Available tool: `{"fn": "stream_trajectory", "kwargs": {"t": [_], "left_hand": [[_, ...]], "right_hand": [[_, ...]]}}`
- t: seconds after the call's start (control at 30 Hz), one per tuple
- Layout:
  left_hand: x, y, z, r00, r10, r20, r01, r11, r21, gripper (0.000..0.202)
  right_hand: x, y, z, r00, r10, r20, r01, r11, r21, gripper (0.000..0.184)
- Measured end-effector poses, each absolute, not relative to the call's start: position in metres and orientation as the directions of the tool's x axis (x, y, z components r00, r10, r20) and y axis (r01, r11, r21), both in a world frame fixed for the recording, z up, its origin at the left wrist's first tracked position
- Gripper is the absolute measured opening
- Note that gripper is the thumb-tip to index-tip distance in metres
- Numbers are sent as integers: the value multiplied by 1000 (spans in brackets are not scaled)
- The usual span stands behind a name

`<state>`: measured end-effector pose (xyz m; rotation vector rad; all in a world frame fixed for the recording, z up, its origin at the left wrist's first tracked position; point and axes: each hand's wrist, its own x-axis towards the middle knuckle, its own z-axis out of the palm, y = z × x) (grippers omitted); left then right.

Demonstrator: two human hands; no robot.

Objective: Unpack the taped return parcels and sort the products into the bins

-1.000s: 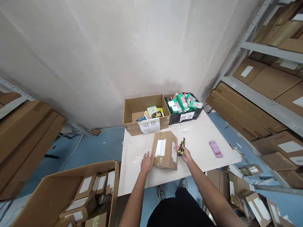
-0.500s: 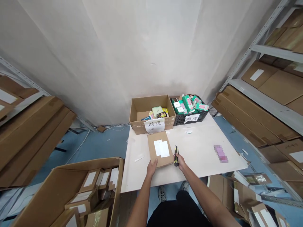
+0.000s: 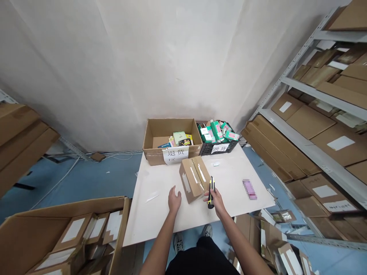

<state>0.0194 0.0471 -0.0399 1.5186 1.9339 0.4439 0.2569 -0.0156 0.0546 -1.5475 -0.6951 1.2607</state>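
A small brown cardboard box (image 3: pixel 194 179) with white labels and tape stands tilted on the white table (image 3: pixel 160 214), one edge lifted. My right hand (image 3: pixel 215 199) is closed on a yellow and black utility knife (image 3: pixel 211 186) and touches the box's right side. My left hand (image 3: pixel 174 199) hovers just left of the box with its fingers loosely apart, holding nothing.
An open carton (image 3: pixel 172 140) with small goods and a black crate (image 3: pixel 219 137) of green boxes sit at the table's far edge. A pink item (image 3: pixel 249 189) lies on the right. A carton of parcels (image 3: pixel 71 236) stands on the floor left; shelves (image 3: pixel 315 152) line the right.
The box was flat on the table under my left hand half a second ago; now it is tipped up on an edge, my left hand has let go, and the knife hand is against it.
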Motion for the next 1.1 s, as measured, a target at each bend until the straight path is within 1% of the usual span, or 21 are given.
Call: {"fn": "stream_trajectory", "kwargs": {"t": [0.03,0.07,0.1,0.13,0.17,0.2,0.23,0.27,0.33,0.37,0.47,0.53,0.63,0.7,0.73,0.8,0.87,0.93,1.1], "left_hand": [[19,62,-27,-98,976,-196,767,200,610,61],[19,78,-13,-26,989,-145,793,109,599,62],[22,96,1,59,992,-111,814,16,581,64],[25,113,15,165,980,-109,830,-79,552,68],[30,130,26,270,954,-132,841,-166,514,74],[35,144,35,367,911,-187,846,-243,475,82],[39,155,41,445,853,-271,844,-300,444,93],[42,162,43,487,799,-352,845,-330,420,103],[46,165,41,500,726,-472,859,-345,379,116],[46,162,37,489,717,-497,868,-342,361,118],[43,138,21,460,734,-500,886,-347,307,113],[43,120,14,442,752,-489,895,-336,294,111],[49,100,8,408,770,-491,910,-300,286,112],[54,96,9,390,768,-509,919,-284,274,112],[56,95,10,386,763,-518,921,-281,271,112],[57,96,12,399,754,-522,915,-287,285,112],[56,98,15,422,743,-520,904,-298,308,115],[55,99,15,434,736,-520,897,-300,324,117],[57,101,11,427,731,-533,900,-285,329,118]], "right_hand": [[257,-16,53,295,875,-383,-131,-359,-924,60],[257,-15,53,296,876,-381,-116,-363,-925,59],[257,-13,52,298,878,-375,-102,-361,-927,58],[257,-10,52,306,879,-366,-89,-357,-930,55],[257,-5,53,319,878,-356,-74,-352,-933,54],[257,-1,53,334,877,-346,-57,-348,-936,54],[257,3,53,347,876,-336,-35,-346,-937,58],[258,7,53,356,876,-326,-5,-347,-938,64],[259,13,53,362,882,-302,87,-355,-931,70],[259,15,53,357,889,-288,149,-358,-922,69],[260,25,53,327,920,-215,369,-334,-868,56],[256,37,54,276,949,-151,493,-275,-825,54],[242,66,54,160,985,-67,601,-151,-785,56],[229,89,54,93,995,-45,650,-95,-754,56],[222,100,54,65,996,-55,680,-85,-729,56],[211,118,52,37,992,-120,745,-108,-658,54],[203,128,49,45,979,-200,805,-154,-573,54],[201,127,44,70,966,-249,846,-190,-499,57],[208,108,31,86,955,-285,879,-207,-429,63]]}}
